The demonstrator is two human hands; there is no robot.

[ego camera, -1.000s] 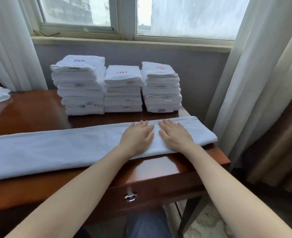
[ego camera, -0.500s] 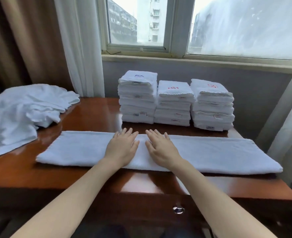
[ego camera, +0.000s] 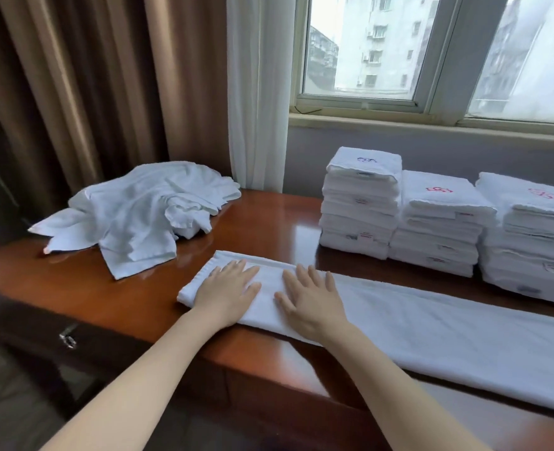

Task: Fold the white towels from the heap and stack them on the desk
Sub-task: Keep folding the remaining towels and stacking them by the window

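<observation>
A long white towel [ego camera: 448, 333], folded lengthwise into a strip, lies across the front of the wooden desk [ego camera: 269, 219]. My left hand [ego camera: 228, 289] and my right hand [ego camera: 311, 299] press flat on its left end, fingers straight and spread, side by side. A loose heap of white towels [ego camera: 145, 209] sits at the desk's back left. Three stacks of folded towels stand at the back right: the left stack [ego camera: 362, 203], the middle stack [ego camera: 438, 222] and the right stack [ego camera: 529, 239].
Brown curtains [ego camera: 83, 86] and a white sheer curtain [ego camera: 257, 89] hang behind the desk's left part. A window [ego camera: 432, 53] and its sill are behind the stacks. A drawer handle [ego camera: 68, 336] shows on the desk front at lower left.
Both flat hands have slid leftwards along the towel strip, from its right end through the middle to its left end. My view has turned left with them, and the heap has come into sight.
</observation>
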